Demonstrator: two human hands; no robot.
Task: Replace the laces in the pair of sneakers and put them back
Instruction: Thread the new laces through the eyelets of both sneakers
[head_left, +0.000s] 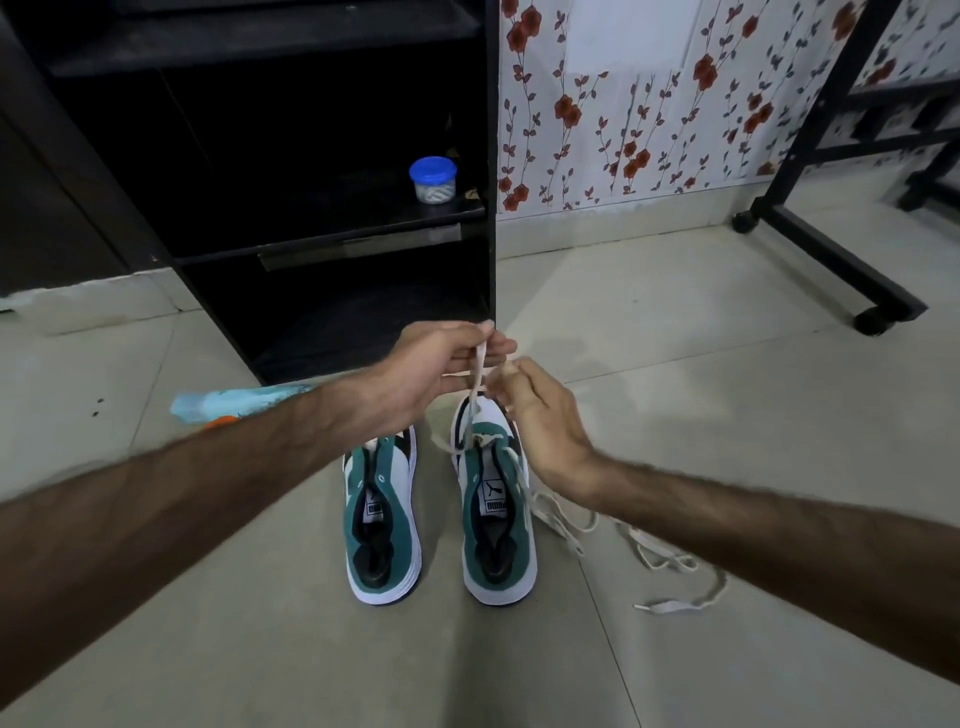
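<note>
One jar — white bits inside.

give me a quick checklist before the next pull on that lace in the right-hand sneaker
1. Left hand pinches the lace: ok.
2. Right hand grips the same lace: cannot tell, its fingers hide it.
3. Lace runs down to the right sneaker: ok.
4. Left sneaker laced: not ok, eyelets look bare.
5. Loose laces clear of the sneaker: not ok, they lie against its side.
</note>
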